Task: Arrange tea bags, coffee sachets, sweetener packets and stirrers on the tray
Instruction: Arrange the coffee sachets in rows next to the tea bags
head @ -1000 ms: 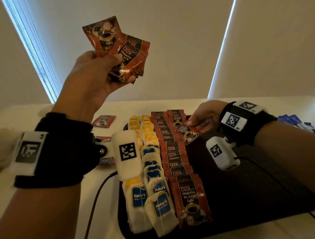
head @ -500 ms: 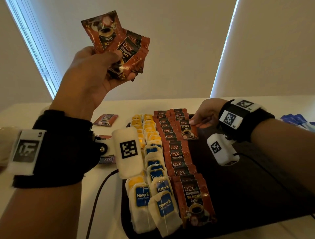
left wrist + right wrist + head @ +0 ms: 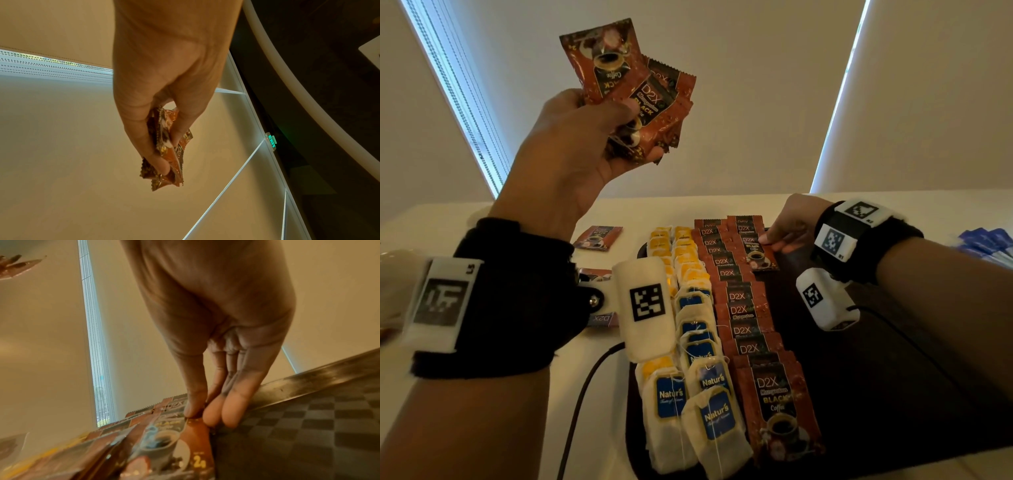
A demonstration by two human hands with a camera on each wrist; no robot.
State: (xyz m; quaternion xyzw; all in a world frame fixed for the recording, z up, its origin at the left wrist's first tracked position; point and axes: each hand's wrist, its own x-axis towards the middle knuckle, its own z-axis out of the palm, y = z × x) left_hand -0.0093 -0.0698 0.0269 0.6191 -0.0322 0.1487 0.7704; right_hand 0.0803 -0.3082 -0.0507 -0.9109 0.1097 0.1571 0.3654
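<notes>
My left hand (image 3: 633, 133) is raised high above the table and grips a fan of several brown coffee sachets (image 3: 619, 68); the left wrist view shows its fingers (image 3: 144, 139) curled round the coffee sachets (image 3: 170, 170). On the black tray (image 3: 893, 394) lie two rows of tea bags (image 3: 698, 387) and an overlapping row of coffee sachets (image 3: 743, 311). At the far end of that row my right hand (image 3: 774, 240) pinches the corner of one coffee sachet (image 3: 756, 255) lying on the row. In the right wrist view its thumb and fingers (image 3: 213, 415) meet at the sachet (image 3: 185, 443).
A loose coffee sachet (image 3: 597, 238) lies on the white table left of the tray, and another (image 3: 601, 318) is half hidden behind my left wrist camera. Blue sweetener packets (image 3: 989, 243) lie at the far right. A black cable (image 3: 582, 394) runs beside the tray. The tray rim (image 3: 308, 379) is raised.
My right hand has carried its coffee sachet a little farther along the row and laid it flatter. The left hand stays raised with its bunch.
</notes>
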